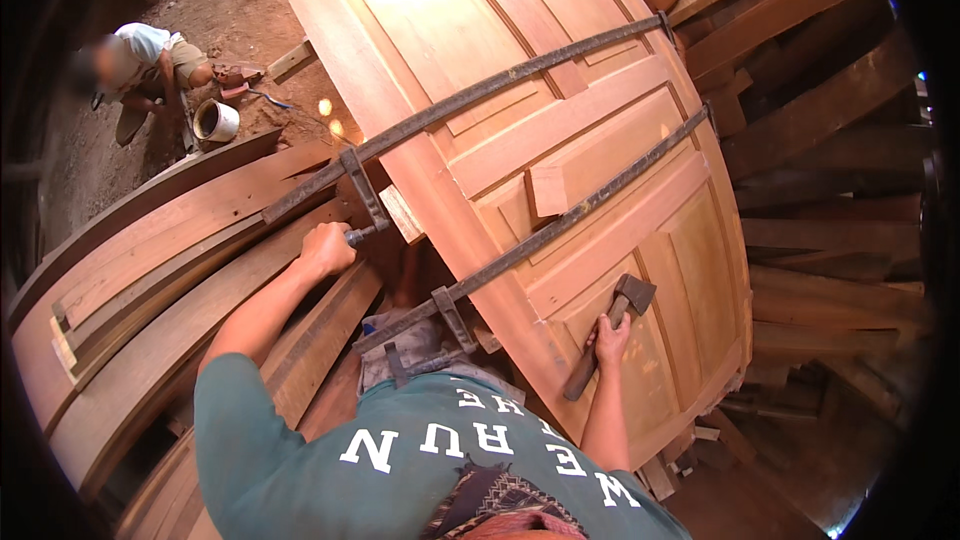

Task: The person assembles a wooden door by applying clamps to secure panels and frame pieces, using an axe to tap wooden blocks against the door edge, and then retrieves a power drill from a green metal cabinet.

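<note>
A large wooden panel door (480,190) lies in front of me, with two long metal bar clamps across it. My left hand (327,250) is closed around the screw handle at the near end of the farther bar clamp (480,85). The nearer bar clamp (570,220) has its screw end close to my waist, with no hand on it. In my right hand (611,340) is a hatchet with a dark metal head (634,294) and a wooden handle, held over the door's lower panels. A small wood block (547,191) rests on the door beside the nearer clamp.
Long planks (170,240) are stacked to my left, and more timber (820,150) is piled on the right. At the far left a person (160,60) crouches on the dirt floor near a white bucket (216,121). Strong light glares on the door's far end.
</note>
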The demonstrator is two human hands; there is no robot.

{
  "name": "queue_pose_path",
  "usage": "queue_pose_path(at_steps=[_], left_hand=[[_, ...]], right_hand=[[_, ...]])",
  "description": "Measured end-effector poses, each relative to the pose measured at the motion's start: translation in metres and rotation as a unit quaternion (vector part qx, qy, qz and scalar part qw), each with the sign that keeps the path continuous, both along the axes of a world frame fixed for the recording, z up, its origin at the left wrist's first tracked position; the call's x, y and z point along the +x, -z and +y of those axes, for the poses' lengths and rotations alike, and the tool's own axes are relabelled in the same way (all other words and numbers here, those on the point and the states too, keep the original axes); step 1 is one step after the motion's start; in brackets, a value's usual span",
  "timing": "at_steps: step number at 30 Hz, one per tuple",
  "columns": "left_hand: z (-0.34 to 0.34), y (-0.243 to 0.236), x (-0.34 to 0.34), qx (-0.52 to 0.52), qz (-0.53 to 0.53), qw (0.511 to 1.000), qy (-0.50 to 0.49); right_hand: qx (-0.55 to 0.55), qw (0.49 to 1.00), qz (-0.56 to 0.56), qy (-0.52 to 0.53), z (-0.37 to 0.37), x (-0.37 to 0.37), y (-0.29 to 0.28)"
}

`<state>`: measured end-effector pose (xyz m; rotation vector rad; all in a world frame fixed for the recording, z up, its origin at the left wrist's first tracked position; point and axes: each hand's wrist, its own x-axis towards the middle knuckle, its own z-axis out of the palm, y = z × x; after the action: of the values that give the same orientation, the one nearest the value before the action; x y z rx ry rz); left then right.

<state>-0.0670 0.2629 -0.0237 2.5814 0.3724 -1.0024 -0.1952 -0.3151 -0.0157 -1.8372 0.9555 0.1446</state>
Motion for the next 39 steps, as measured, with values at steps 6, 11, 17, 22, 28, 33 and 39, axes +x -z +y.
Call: queue_pose_path(at_steps=[6,11,17,22,28,33,39], left_hand=[[0.042,0.027,0.03,-0.397,0.306,0.86,-0.097],[0.042,0.039,0.039,-0.368,0.398,0.836,-0.087],[0.032,0.035,0.0,-0.199,0.043,0.978,0.041],[-0.002,0.004,-0.006,-0.007,-0.091,0.995,0.029],[-0.006,0.004,-0.014,0.042,-0.131,0.99,0.034],[-0.005,0.011,-0.014,0.058,-0.152,0.986,0.031],[-0.007,0.012,-0.007,0.062,-0.177,0.982,0.028]], right_hand=[[-0.026,0.999,0.024,0.001,0.004,0.007,-0.007],[-0.26,0.949,-0.065,-0.168,0.026,0.018,-0.019],[-0.118,0.933,0.065,-0.335,0.15,0.1,-0.099],[-0.129,0.891,-0.148,-0.409,0.222,0.147,-0.099],[-0.212,0.804,-0.06,-0.553,0.234,0.157,-0.052],[-0.195,0.828,-0.089,-0.518,0.241,0.158,-0.074],[-0.231,0.814,-0.037,-0.532,0.232,0.177,-0.044]])
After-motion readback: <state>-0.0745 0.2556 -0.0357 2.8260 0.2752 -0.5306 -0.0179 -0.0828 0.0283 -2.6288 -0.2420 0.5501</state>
